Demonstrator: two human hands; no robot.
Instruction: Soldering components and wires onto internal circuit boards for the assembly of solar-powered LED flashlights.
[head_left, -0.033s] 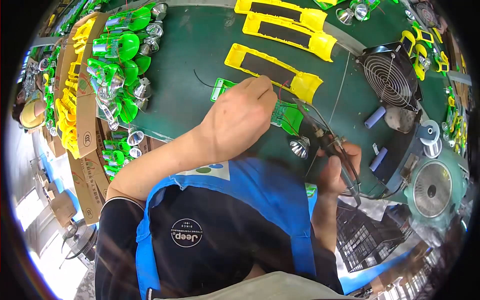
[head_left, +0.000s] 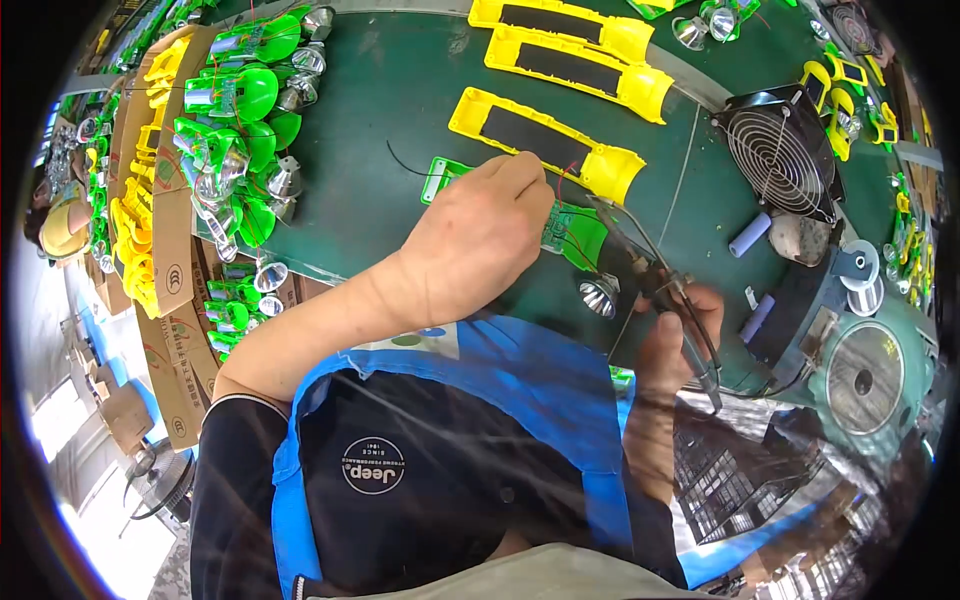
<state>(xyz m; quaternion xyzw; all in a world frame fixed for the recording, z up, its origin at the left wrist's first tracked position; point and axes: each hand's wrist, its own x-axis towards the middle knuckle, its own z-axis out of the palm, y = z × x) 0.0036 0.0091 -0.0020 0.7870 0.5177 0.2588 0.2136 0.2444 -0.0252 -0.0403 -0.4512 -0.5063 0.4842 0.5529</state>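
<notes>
My left hand (head_left: pixel 478 240) reaches over the green table mat (head_left: pixel 400 110) and pinches a green plastic part (head_left: pixel 578 238) that carries a small circuit board with thin red and black wires. My right hand (head_left: pixel 682 335) grips a dark-handled soldering tool (head_left: pixel 640 268), whose tip points up-left at the green part. A silver reflector cone (head_left: pixel 598 297) lies just below the part, between both hands. A yellow housing (head_left: pixel 545 140) with a dark panel lies right behind my left hand's fingers.
Two more yellow housings (head_left: pixel 565 50) lie further back. A black fan (head_left: pixel 780 150), a solder spool (head_left: pixel 860 268), two blue cylinders (head_left: pixel 750 236) and a round green machine (head_left: pixel 868 375) stand at the right. Cardboard boxes (head_left: pixel 165 250) of green and yellow parts line the left.
</notes>
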